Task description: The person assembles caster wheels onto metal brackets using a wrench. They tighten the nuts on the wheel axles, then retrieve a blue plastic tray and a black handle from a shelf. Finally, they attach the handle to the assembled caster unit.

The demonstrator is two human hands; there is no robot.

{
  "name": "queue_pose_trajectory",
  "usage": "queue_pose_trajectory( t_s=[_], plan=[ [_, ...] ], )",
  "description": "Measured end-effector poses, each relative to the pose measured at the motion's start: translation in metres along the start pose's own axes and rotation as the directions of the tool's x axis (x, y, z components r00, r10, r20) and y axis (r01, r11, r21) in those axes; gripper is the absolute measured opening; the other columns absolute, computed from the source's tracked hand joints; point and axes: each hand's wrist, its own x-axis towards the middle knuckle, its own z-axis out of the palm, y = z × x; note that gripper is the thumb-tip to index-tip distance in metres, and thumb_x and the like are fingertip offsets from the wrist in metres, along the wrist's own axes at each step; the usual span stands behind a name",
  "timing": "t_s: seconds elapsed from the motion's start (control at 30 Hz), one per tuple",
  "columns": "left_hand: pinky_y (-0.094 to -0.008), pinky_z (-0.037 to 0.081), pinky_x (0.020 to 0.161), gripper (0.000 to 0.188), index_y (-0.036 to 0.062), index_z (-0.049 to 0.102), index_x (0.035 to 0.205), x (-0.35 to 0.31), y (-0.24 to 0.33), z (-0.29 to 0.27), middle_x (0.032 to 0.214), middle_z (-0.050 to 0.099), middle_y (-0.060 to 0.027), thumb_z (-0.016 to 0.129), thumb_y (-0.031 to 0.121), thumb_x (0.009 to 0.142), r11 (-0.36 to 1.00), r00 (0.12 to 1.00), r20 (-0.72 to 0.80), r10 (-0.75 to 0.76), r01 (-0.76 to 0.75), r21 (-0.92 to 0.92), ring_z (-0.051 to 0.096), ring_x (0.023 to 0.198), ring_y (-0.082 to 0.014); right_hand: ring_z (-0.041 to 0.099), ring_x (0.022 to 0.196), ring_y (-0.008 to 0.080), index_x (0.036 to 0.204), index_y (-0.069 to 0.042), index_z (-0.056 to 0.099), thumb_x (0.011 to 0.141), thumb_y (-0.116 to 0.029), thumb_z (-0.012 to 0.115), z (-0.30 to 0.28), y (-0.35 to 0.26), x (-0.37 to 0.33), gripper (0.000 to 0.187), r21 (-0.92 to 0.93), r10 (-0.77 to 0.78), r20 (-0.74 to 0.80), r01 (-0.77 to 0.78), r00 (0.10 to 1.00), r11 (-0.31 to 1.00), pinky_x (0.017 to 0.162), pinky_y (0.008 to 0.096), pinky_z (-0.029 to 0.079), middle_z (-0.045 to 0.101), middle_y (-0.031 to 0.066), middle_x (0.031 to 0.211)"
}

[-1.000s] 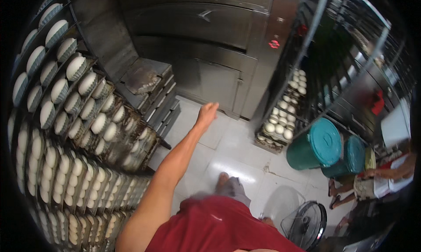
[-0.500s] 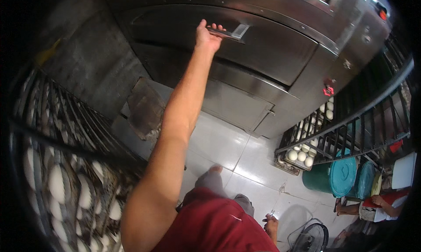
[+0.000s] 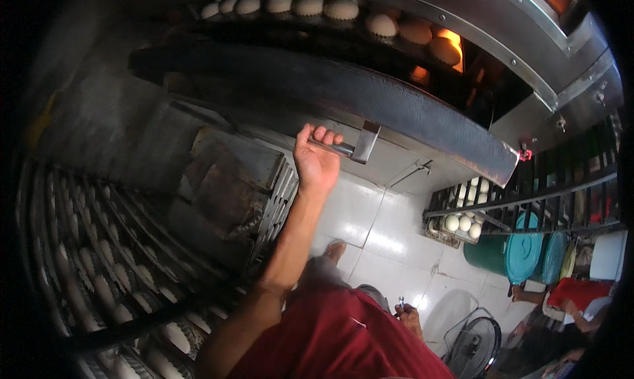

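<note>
My left hand (image 3: pixel 317 160) is wrapped round the metal handle (image 3: pixel 360 148) of the oven door (image 3: pixel 310 82), which is lowered open. Inside the lit oven sit several pale round buns (image 3: pixel 308 6) in paper cups, in a row near the opening. Low at my right side, my right hand (image 3: pixel 411 319) is closed on a small shiny metal object (image 3: pixel 400 303), too small to name. An orange glow shows at the right end of the oven chamber.
A rack (image 3: pixel 86 247) loaded with pale buns stands close at my left. Another rack (image 3: pixel 528 197) with trays of buns is at the right, above teal lidded bins (image 3: pixel 522 253). A fan (image 3: pixel 474 346) stands on the tiled floor; a seated person (image 3: pixel 574 306) is beyond it.
My left hand has pulled the oven door down and toward me by its handle. The buns and the glow inside have come into sight. My right hand stays low at my side.
</note>
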Motion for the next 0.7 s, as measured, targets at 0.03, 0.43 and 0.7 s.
queue_pose_trajectory(
  t_s=[0.03, 0.43, 0.7],
  plan=[
    [-0.0371, 0.041, 0.078, 0.02, 0.0126, 0.05, 0.083, 0.001, 0.004, 0.005, 0.076, 0.046, 0.0007, 0.054, 0.023, 0.1, 1.0, 1.0, 0.03, 0.003, -0.003, 0.002, 0.043, 0.071, -0.0158, 0.069, 0.072, 0.0205, 0.095, 0.006, 0.068, 0.092, -0.034, 0.069, 0.004, -0.014, -0.006, 0.041, -0.02, -0.083, -0.019, 0.083, 0.996, 0.996, 0.068, 0.0342, 0.053, 0.072, 0.0148, 0.078],
    [-0.0416, 0.052, 0.098, 0.032, -0.0126, 0.064, 0.108, 0.134, 0.011, 0.086, 0.11, 0.065, -0.0278, 0.047, 0.011, 0.094, 0.825, 0.932, 0.332, -0.145, -0.072, 0.561, 0.063, 0.106, -0.0369, 0.069, 0.087, 0.04, 0.091, -0.003, 0.072, 0.091, -0.05, 0.06, 0.009, 0.073, -0.031, 0.048, -0.129, 0.134, -0.142, -0.153, 0.981, 0.98, 0.078, 0.0482, 0.053, 0.072, 0.0216, 0.086],
    [-0.033, 0.052, 0.091, 0.035, -0.0028, 0.066, 0.119, 0.236, -0.011, 0.105, 0.113, 0.07, -0.0159, 0.069, 0.013, 0.088, -0.218, 0.057, 0.91, -0.411, -0.975, -0.038, 0.066, 0.103, -0.0203, 0.064, 0.101, 0.0414, 0.107, -0.002, 0.07, 0.092, -0.048, 0.06, 0.059, 0.205, -0.157, 0.049, 0.382, 0.42, -0.41, -0.266, 0.809, 0.885, 0.089, 0.0485, 0.049, 0.069, 0.0245, 0.103]
  ],
)
